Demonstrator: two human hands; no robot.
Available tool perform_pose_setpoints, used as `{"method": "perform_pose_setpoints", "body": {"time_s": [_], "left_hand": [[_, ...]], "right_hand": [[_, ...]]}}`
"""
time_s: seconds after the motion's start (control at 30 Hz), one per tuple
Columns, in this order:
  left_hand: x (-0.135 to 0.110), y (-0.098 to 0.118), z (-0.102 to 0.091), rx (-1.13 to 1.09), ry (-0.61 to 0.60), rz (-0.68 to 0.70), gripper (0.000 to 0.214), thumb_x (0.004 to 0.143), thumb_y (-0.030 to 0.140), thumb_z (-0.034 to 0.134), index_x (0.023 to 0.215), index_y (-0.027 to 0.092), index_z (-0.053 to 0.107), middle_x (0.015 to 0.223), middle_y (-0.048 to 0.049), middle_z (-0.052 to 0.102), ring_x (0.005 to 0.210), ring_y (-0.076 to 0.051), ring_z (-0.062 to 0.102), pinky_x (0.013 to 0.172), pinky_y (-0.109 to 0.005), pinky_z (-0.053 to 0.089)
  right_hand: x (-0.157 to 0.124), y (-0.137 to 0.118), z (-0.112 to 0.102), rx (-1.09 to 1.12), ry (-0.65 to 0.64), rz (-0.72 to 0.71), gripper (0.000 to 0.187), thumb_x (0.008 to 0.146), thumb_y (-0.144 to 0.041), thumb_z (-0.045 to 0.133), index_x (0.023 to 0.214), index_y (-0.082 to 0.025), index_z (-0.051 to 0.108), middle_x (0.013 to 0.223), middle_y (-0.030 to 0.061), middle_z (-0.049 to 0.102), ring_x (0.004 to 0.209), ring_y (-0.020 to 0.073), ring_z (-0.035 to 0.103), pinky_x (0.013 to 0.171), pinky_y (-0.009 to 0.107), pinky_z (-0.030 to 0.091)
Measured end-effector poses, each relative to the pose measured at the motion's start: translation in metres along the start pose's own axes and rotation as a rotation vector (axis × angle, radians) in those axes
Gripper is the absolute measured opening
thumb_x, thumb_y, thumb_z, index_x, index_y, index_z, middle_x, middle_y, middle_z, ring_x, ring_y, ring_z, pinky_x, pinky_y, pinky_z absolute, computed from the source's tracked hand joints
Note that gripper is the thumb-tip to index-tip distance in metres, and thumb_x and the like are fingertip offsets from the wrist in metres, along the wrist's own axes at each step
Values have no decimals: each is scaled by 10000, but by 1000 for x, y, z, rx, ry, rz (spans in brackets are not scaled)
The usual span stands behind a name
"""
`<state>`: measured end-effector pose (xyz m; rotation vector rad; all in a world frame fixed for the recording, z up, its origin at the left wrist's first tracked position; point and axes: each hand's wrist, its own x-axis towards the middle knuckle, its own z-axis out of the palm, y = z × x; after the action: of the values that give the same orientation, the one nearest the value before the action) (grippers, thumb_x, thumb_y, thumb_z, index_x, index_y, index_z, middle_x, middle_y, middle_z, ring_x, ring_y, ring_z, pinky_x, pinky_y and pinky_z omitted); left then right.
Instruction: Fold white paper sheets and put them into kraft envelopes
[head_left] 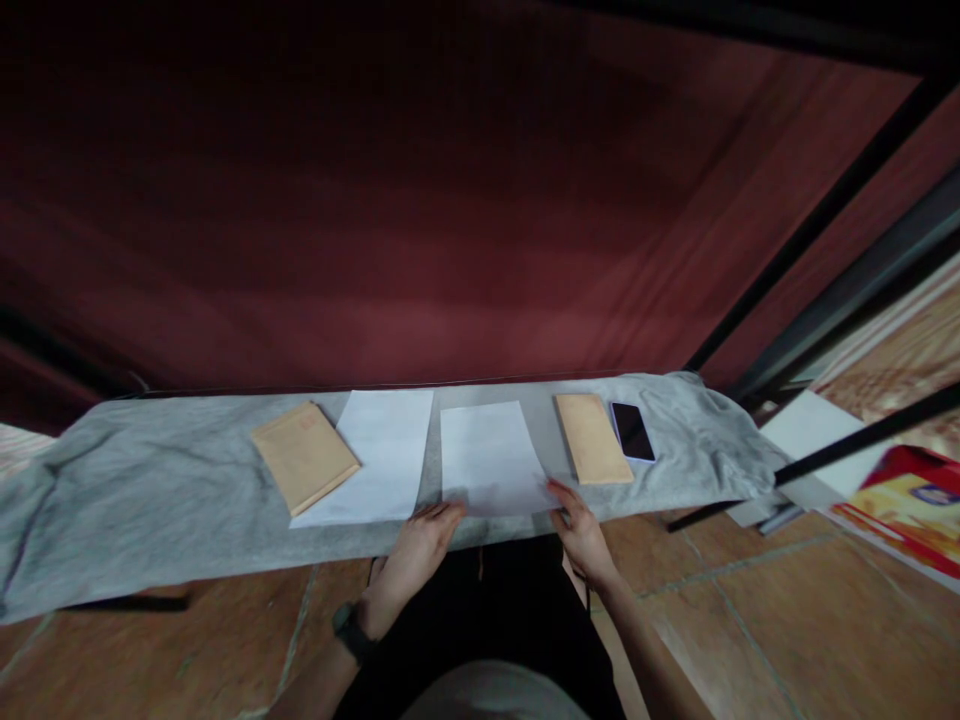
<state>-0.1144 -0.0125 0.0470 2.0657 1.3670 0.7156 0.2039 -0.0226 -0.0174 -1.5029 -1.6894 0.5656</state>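
White sheet [491, 455]: centre of grey-clothed desk [150, 500]. Left hand [420, 545] fingers flat, unclenched, on near corner; right hand [581, 530] at other (grip unclear). Risk, likely: uneven push creases sheet.

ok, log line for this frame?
left hand: touching middle sheet, near-left corner; right hand: near-right corner; grey cloth: left envelope, right envelope, second sheet, phone

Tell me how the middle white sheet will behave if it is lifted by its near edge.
The white sheet looks thin and lies flat, so it would probably flop and weigh little. It rests on the grey cloth, which may wrinkle under a push. The left hand and right hand touch its near corners.
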Motion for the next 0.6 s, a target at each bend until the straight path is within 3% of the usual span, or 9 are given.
{"method": "perform_pose_setpoints", "body": {"time_s": [0.2,0.33,0.4,0.5,0.6], "left_hand": [[1,9,-19,-281,19,-72,304,924,454,529,906,232,735,875,-19,753,851,-207,692,800,-285,535],[27,2,-14,-397,211,-166,320,852,498,607,881,200,719,756,-7,690,753,-190,641,716,-275,517],[40,-5,-5,-446,314,-227,393,812,520,653,1025,193,703,740,9,659,727,-181,626,704,-281,515],[55,-13,8,-552,424,-277,587,813,527,668,1285,188,590,881,-26,691,843,-204,662,800,-322,532],[60,-18,18,-610,504,-293,606,884,523,591,1389,199,502,1157,-93,682,1077,-228,648,962,-349,498]], "right_hand": [[13,-1,5,170,40,40,382,854,-258,547,1210,-239,684,1309,86,682,1236,253,627,1093,482,482],[33,-9,19,124,30,12,318,886,-294,550,1155,-229,706,1220,93,728,1149,249,677,1031,448,526],[43,-12,25,6,35,14,271,890,-272,538,1083,-230,724,1136,83,758,1078,239,704,981,408,549],[58,-13,30,-146,70,43,216,898,-276,532,967,-218,728,996,92,778,964,244,726,903,375,557],[69,-10,33,-206,100,74,230,920,-312,510,908,-200,711,911,103,772,878,252,729,825,354,545]]}}
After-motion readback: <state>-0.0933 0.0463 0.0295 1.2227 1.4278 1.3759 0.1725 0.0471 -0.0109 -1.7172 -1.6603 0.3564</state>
